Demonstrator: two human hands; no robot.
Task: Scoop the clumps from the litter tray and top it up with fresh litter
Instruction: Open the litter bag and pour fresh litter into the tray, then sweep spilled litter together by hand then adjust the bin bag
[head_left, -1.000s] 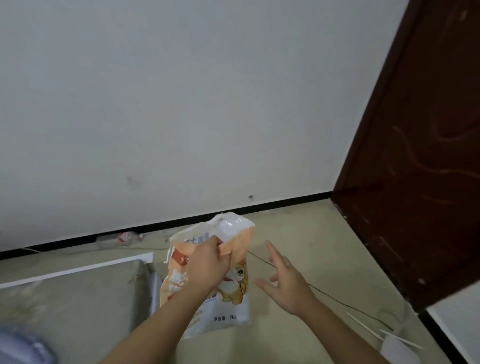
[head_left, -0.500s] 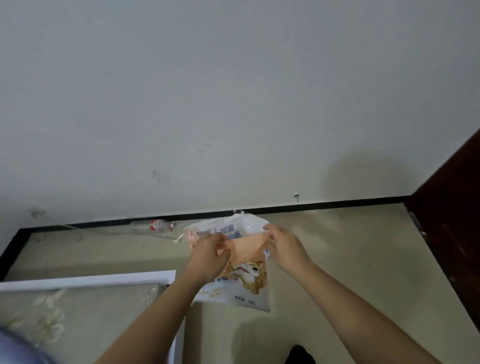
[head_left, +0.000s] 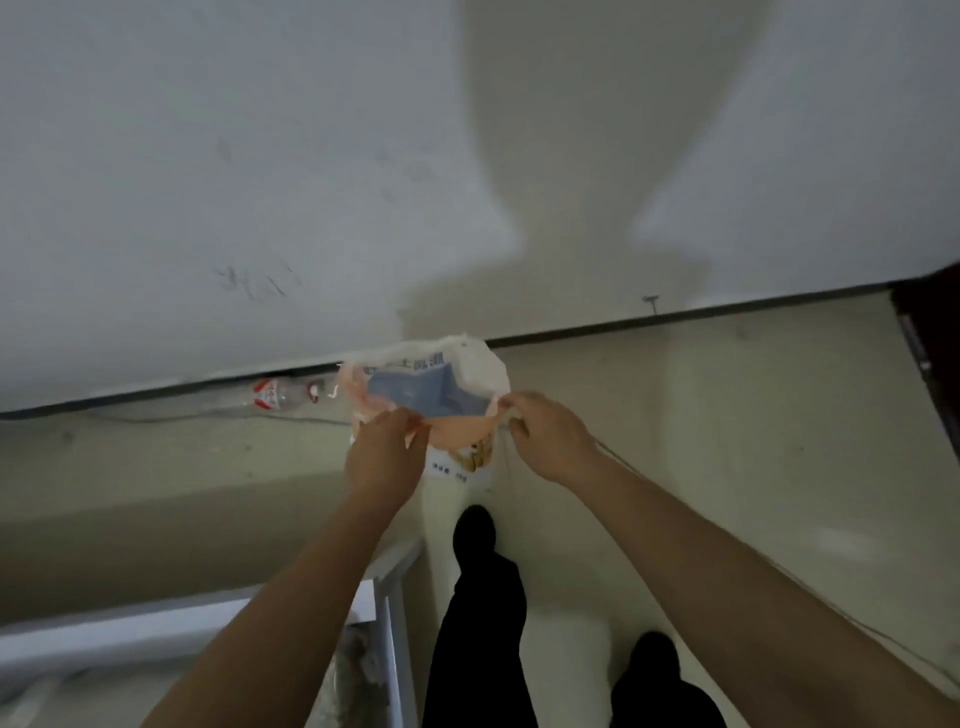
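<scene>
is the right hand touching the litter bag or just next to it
Touching. The head view shows the right hand pinching the right edge of the open mouth of the litter bag, while the left hand grips the opposite edge.

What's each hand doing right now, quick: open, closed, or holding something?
Left hand: closed, pinching the near left edge of the litter bag mouth.
Right hand: closed, pinching the mouth's right edge.

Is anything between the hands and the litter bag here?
Nothing visible does. The left hand and the right hand each pinch the near rim of the open litter bag, one at each end.
</scene>
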